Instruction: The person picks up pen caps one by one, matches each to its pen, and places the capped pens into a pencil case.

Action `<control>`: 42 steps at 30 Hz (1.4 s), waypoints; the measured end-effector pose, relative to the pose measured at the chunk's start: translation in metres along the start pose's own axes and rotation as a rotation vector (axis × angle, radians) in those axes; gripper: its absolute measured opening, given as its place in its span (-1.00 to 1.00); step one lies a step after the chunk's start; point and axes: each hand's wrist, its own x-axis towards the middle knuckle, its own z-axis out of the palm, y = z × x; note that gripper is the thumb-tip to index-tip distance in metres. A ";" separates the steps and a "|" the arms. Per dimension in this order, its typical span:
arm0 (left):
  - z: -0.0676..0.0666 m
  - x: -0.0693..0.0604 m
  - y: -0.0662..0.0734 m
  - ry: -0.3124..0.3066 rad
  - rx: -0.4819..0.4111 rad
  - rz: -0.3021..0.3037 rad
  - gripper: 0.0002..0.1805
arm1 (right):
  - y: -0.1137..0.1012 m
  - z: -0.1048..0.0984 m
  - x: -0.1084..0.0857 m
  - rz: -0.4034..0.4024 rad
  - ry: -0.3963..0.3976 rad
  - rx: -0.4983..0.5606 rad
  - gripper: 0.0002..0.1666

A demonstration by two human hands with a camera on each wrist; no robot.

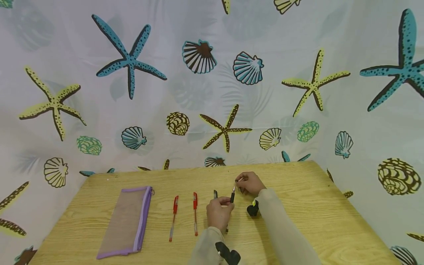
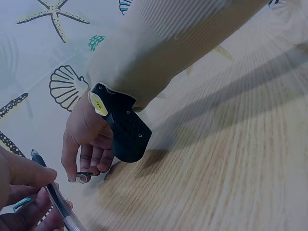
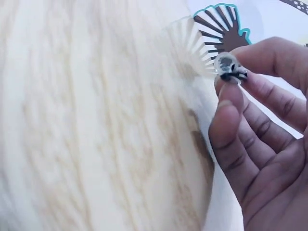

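My left hand [image 1: 218, 213] pinches a black pen [image 1: 233, 197] with its bare metal tip pointing up. In the left wrist view, the pen [image 2: 58, 201] has a black grip and a clear barrel. My right hand [image 1: 251, 184] holds a small pen cap between thumb and fingertips, just beyond the tip and apart from it. Seen from the right wrist, the cap [image 3: 230, 68] is clear and dark, its round end facing the camera. Another black pen [image 1: 215, 194] lies by my left hand, which hides most of it.
Two red pens [image 1: 175, 206] [image 1: 195, 202] lie side by side left of my hands, red caps toward the back. Further left is a flat mesh pouch [image 1: 127, 217] with purple edging. The wooden table [image 1: 324, 213] meets a patterned curtain [image 1: 165, 92] behind.
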 end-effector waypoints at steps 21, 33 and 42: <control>-0.003 -0.001 0.005 -0.021 -0.045 -0.020 -0.89 | -0.015 -0.004 -0.011 -0.029 0.060 0.256 -0.55; -0.002 -0.003 0.007 -0.039 -0.049 0.003 -0.90 | -0.042 -0.009 -0.028 -0.079 0.033 0.364 -0.70; -0.001 -0.003 0.008 -0.085 -0.126 -0.014 -0.85 | -0.048 -0.008 -0.034 -0.101 0.038 0.382 -0.72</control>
